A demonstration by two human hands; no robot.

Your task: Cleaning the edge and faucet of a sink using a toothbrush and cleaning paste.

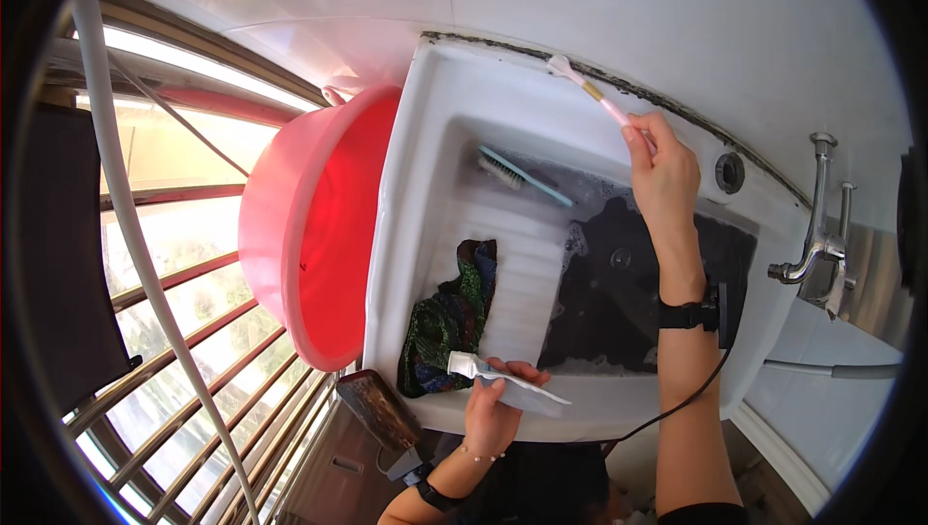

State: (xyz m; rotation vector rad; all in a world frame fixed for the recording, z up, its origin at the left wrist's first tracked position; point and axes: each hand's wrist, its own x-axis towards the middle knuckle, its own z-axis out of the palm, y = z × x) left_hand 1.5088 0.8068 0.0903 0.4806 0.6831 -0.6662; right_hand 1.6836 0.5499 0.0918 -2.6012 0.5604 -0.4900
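Observation:
My right hand [667, 167] grips a small pink brush [611, 107] with a gold band. Its white head touches or hovers just over the dark, stained seam [522, 46] where the sink's back rim meets the wall. Low in the view, my left hand [493, 417] is wrapped round a white squeeze tube [517, 387] with a white cap, tilted over the sink's front rim. Behind the tube, a dark green patterned cloth [449, 317] lies on the ribbed washboard part of the white sink [435, 119]. A blue-green scrub brush [522, 175] rests at the back of the basin.
Dark water with suds fills the basin's right side [619, 303]. A large pink tub [275, 206] leans on edge against the sink's left side. At right, a metal tap [817, 245] juts from the wall. A brown block-shaped object [377, 409] sits by the front left corner, near window bars [184, 341].

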